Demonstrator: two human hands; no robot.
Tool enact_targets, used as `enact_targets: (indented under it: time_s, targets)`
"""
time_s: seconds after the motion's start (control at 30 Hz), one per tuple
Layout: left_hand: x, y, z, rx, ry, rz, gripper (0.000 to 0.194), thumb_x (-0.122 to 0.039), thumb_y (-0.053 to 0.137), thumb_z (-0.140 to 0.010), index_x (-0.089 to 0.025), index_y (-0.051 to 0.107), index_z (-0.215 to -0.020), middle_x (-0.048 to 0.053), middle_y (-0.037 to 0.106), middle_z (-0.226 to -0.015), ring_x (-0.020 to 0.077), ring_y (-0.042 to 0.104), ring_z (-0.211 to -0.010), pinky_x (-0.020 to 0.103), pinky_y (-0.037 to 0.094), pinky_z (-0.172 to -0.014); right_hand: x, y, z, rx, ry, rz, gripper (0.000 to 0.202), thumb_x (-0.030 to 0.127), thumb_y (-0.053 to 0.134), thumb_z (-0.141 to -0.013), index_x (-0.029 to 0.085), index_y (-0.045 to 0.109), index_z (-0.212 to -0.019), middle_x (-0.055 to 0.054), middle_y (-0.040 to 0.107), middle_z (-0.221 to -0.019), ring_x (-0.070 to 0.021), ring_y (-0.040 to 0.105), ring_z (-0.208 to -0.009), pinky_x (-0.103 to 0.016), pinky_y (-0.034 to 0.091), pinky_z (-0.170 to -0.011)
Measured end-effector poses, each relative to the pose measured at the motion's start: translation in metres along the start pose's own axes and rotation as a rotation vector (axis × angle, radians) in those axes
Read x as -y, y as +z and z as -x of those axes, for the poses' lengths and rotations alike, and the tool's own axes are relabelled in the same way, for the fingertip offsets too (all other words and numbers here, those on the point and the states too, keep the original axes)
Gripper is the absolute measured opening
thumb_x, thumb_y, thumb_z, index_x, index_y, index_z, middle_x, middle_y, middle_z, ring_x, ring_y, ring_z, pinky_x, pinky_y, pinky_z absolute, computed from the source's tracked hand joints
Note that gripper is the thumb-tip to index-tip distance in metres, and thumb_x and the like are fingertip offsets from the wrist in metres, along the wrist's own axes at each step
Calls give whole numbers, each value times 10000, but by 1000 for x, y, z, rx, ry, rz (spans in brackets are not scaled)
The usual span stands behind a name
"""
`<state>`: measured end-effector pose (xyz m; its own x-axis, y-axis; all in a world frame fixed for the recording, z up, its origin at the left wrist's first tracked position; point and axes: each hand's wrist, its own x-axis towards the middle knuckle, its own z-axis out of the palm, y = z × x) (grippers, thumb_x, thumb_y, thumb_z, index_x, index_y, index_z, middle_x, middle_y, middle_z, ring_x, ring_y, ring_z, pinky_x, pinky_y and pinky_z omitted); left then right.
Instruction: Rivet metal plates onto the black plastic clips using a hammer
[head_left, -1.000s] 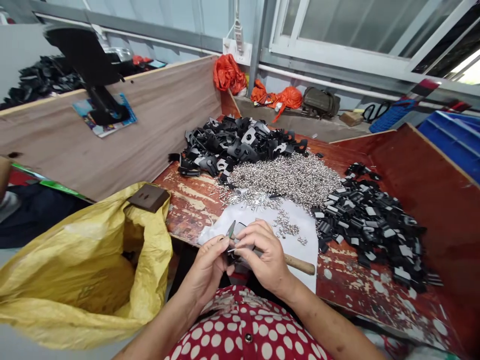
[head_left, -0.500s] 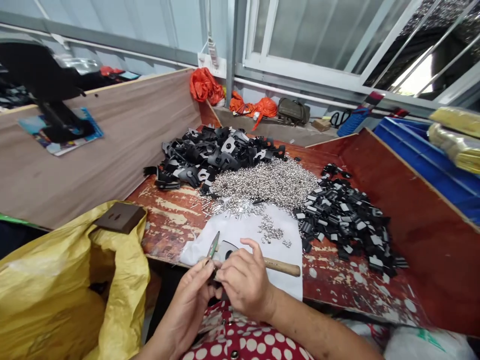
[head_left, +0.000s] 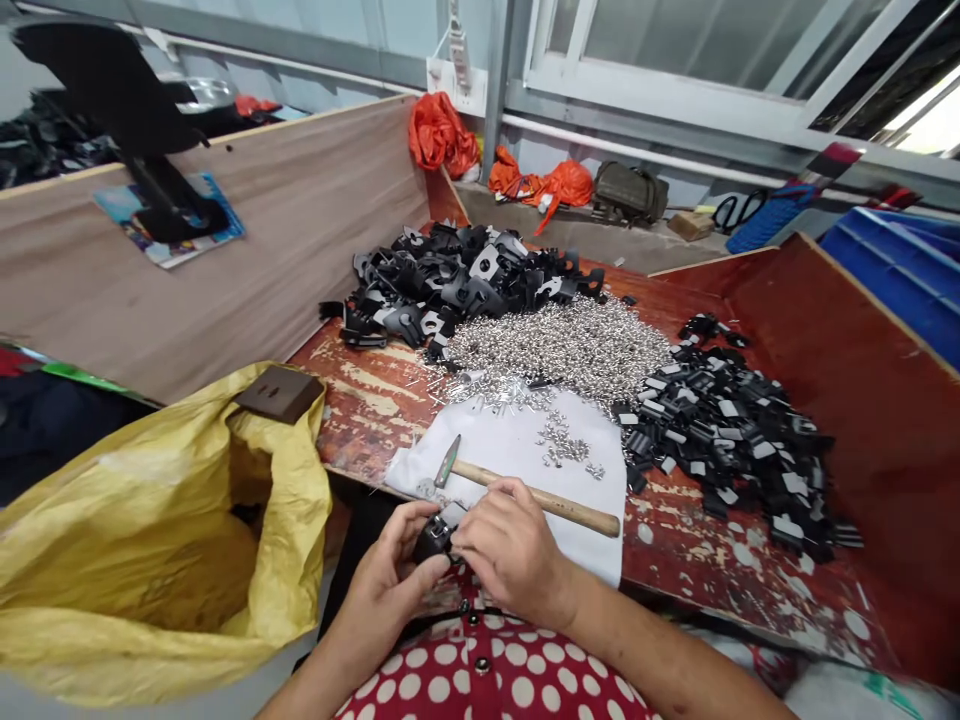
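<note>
Low over the front edge of the table, my left hand (head_left: 390, 570) is closed around a black plastic clip part (head_left: 433, 538) with a grey flap. My right hand (head_left: 514, 545) meets it from the other side, thumb and fingers pinched at the part's right edge; anything small between those fingertips is hidden. Just beyond the hands a hammer (head_left: 551, 502) with a wooden handle lies on a white cloth (head_left: 510, 430). Small metal pieces (head_left: 562, 440) are scattered on the cloth.
Behind the cloth is a heap of small shiny metal pins (head_left: 562, 350). Black clip parts (head_left: 465, 285) are piled at back left, smaller black pieces (head_left: 735, 430) at right. A yellow sack (head_left: 150, 540) gapes at left, a brown block (head_left: 279, 393) on its rim. Wooden boards (head_left: 247, 240) flank the table.
The view has shifted, with the table scene sitting more to the right. My left hand has turned, and the clip part now shows between my hands. The hammer lies in fuller view.
</note>
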<state>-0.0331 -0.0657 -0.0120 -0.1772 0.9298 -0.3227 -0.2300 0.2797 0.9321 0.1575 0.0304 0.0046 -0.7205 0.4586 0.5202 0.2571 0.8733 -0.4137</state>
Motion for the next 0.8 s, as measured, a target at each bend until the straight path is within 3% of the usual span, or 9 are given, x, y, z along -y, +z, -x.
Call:
enact_targets:
  time_s: [0.07, 0.17, 0.23, 0.33, 0.4, 0.47, 0.53, 0.63, 0.8]
  targets:
    - [-7, -14, 5, -94, 51, -215, 437, -417, 794, -799, -262, 710, -1199, 79, 734, -1100, 293, 642, -1081, 305, 509, -899, -12, -8, 3, 109, 122, 191, 38, 212, 592, -964, 194, 595, -997, -65, 693, -958, -221, 585, -887, -409, 409, -892]
    - [-11, -29, 4, -145, 7, -280, 425, -528, 664, -875, -253, 737, -1191, 69, 748, -964, 285, 667, -939, 289, 519, -763, -32, -18, 15, 267, 309, 517, 166, 260, 728, -880, 189, 587, -933, -110, 660, -952, -288, 577, -922, -422, 425, -828]
    - [-6, -27, -2, -140, 4, -258, 425, -564, 581, -917, -243, 742, -1144, 60, 740, -904, 262, 659, -844, 278, 503, -696, -41, -20, 26, 355, 349, 561, 162, 244, 717, -876, 201, 561, -877, -89, 648, -902, -271, 596, -858, -379, 437, -745]
    - [7, -7, -17, -129, 87, -300, 389, -533, 515, -961, -225, 723, -1075, 31, 691, -802, 226, 621, -744, 268, 470, -668, -44, -25, 39, 419, 456, 462, 55, 220, 606, -941, 199, 561, -966, -19, 649, -764, -205, 602, -640, -311, 406, -574]
    - [16, 8, -28, -123, 149, -370, 374, -493, 475, -986, -216, 722, -1031, -1, 616, -684, 205, 577, -657, 263, 431, -627, -40, -35, 44, 397, 493, 372, 148, 207, 540, -975, 198, 567, -1121, 15, 664, -711, -187, 606, -567, -293, 405, -529]
    - [22, 17, -35, -129, 200, -431, 366, -450, 453, -1000, -217, 735, -985, -19, 571, -633, 190, 544, -611, 263, 395, -615, -33, -49, 46, 306, 444, 295, 322, 196, 496, -1001, 226, 530, -1319, -10, 723, -829, -192, 670, -662, -290, 473, -585]
    - [25, 20, -39, -137, 226, -465, 347, -416, 459, -1000, -225, 743, -936, -26, 566, -628, 181, 535, -604, 262, 379, -634, -23, -61, 48, 197, 376, 240, 446, 196, 471, -1024, 269, 464, -1464, -52, 733, -975, -197, 697, -773, -300, 521, -657]
    - [27, 20, -39, -160, 246, -483, 333, -383, 458, -1000, -231, 719, -859, -29, 563, -633, 175, 522, -605, 262, 363, -647, -9, -67, 51, 78, 309, 181, 535, 163, 469, -1026, 271, 403, -1546, -61, 687, -901, -193, 663, -745, -302, 513, -643]
    - [28, 22, -37, -203, 263, -499, 351, -361, 441, -1007, -234, 573, -707, -36, 502, -613, 167, 483, -587, 272, 331, -626, -3, -49, 58, 166, 247, 246, 540, 102, 414, -1008, 239, 446, -1530, -16, 596, -739, -173, 585, -614, -285, 474, -551]
